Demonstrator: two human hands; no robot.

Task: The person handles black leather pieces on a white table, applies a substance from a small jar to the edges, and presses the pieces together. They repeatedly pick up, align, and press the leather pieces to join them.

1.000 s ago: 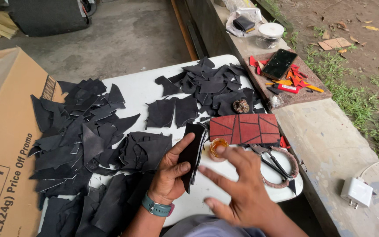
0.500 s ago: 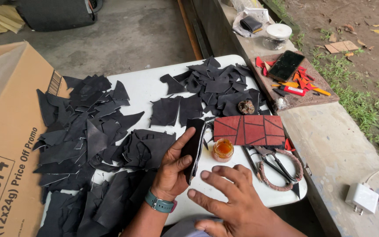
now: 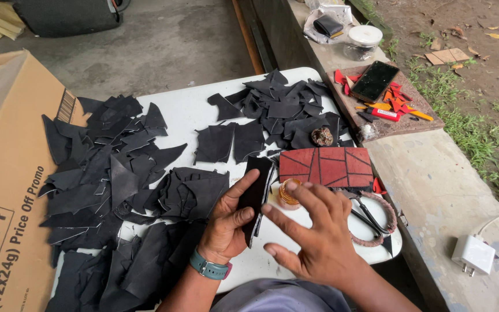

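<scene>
Gripping black leather piece (image 3: 256, 193) still, left hand (image 3: 226, 222) — right hand (image 3: 319, 240) fingers spread, moved off jar (image 3: 289, 193).

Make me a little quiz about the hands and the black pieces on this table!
1. True or false: the left hand holds a black strip.
2. Which thing lies closest to the right hand? A) small amber jar B) white charger C) cardboard box
3. What colour is the grooved block behind the jar?

Key: 1 true; 2 A; 3 red.
</scene>
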